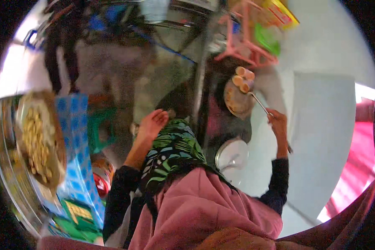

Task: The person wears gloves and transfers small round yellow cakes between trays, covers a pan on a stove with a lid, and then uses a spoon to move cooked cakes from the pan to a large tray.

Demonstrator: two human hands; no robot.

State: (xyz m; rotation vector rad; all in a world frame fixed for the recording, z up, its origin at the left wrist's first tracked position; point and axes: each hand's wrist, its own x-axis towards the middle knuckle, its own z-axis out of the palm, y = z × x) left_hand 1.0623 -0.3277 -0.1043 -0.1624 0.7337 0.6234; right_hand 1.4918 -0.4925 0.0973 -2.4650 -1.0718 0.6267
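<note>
Work at the pan, seemingly midway: your right hand (278,121) guides a long-handled metal utensil (260,104) toward pale cylindrical pieces (245,79) grouped at the far rim

You appear to have the cylinders gathered, while small tan pieces (230,101) along the left side of the round pan (240,105) presumably remain to be dealt with; how well anything is cooked, you cannot tell here. Your right fingers close around the handle; your left hand (153,123) hangs near the patterned cloth (176,146), fingers loosely bent, with nothing visible in them. The cylinders lie ahead and to the right of you, clustered, pinkish on the sides with orange-brown ends; blur hides whether the utensil touches them or whether they rest inside the pan or on its edge
</note>
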